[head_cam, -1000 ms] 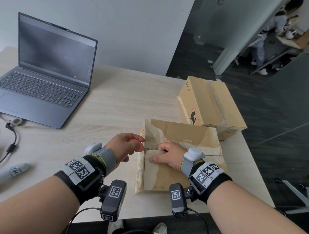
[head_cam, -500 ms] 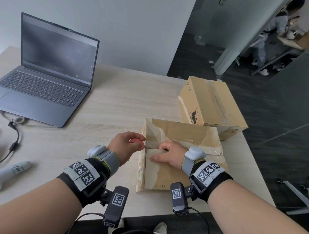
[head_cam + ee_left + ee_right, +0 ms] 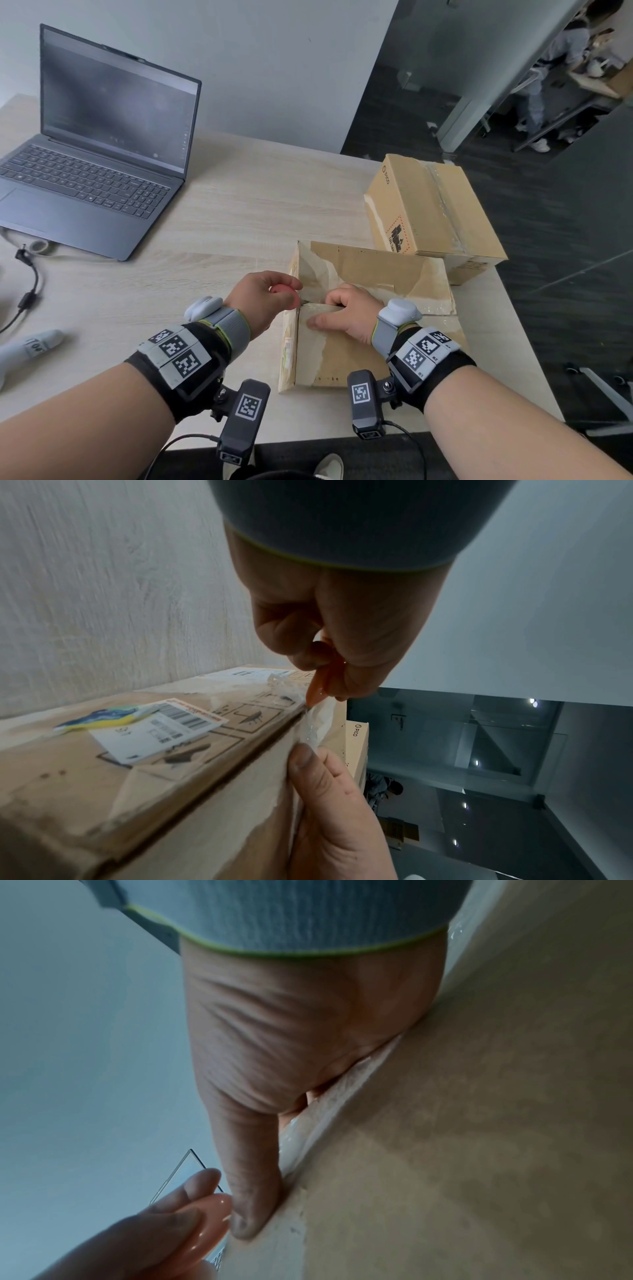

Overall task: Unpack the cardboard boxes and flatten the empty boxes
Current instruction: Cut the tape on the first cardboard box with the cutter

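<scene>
We're at the near box (image 3: pixel 346 353) on the tabletop (image 3: pixel 219 240), with a second taped box (image 3: pixel 428 209) just behind it. Our left hand (image 3: pixel 265 298) has its grip pinched on a small orange cutter (image 3: pixel 316 687), tip in the taped seam at the box's corner; our right hand (image 3: pixel 346 317) presses down on the near flap, fingers curled over its edge and thumb flat beside the seam. The risk as we see it — that thumb lies close to the tip, so a slip through the clear tape (image 3: pixel 310 723) could nick it. The blade itself is too small to make out, and whatever's inside the box stays hidden.
</scene>
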`<action>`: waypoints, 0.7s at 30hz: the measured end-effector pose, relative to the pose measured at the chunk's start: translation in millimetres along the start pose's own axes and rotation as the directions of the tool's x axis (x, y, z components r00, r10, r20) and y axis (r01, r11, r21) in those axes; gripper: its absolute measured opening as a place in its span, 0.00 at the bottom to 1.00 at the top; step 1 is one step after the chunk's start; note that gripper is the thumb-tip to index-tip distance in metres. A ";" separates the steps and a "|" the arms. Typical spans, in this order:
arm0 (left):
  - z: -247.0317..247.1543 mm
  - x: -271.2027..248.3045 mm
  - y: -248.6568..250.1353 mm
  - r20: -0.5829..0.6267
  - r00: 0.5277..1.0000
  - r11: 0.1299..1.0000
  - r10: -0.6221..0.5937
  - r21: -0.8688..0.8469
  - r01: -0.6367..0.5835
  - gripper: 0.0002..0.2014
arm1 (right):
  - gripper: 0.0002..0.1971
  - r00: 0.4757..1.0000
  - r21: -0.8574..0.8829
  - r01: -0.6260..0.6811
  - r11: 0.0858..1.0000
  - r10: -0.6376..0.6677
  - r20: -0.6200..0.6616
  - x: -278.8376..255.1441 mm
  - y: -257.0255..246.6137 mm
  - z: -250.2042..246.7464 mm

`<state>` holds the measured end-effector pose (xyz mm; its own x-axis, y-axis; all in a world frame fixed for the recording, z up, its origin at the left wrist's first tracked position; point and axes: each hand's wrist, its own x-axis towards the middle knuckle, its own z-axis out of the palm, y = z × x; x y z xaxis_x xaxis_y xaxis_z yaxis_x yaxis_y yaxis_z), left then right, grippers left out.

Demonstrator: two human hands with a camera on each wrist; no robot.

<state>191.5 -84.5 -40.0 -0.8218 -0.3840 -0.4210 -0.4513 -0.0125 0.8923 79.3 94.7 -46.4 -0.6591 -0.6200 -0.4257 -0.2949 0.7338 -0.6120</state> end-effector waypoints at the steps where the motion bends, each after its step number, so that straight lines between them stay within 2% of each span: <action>1: 1.1 0.3 0.3 0.002 1.000 1.000 -0.001 0.000 0.001 0.10 | 0.26 1.000 0.002 -0.004 1.000 0.004 0.001 0.0 0.1 0.0; 8: 0.8 3.7 4.4 0.014 1.000 0.999 -0.002 0.053 0.001 0.09 | 0.25 1.000 0.009 -0.007 1.000 0.007 -0.006 -1.7 -3.9 0.2; 14: -3.0 7.3 -0.2 0.070 0.992 0.994 -0.102 -0.036 0.105 0.11 | 0.24 1.000 0.010 -0.018 1.000 0.018 0.000 -5.1 -8.4 -0.9; 21: -1.0 4.0 -4.2 0.104 0.987 0.989 -0.120 -0.074 0.128 0.11 | 0.23 0.999 0.003 -0.032 0.999 0.032 -0.014 -7.0 -10.6 -1.2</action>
<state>190.4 -86.9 -45.3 -0.7934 -0.2812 -0.5398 -0.5258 -0.1301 0.8406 86.3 91.6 -36.1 -0.6780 -0.5920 -0.4358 -0.2712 0.7525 -0.6002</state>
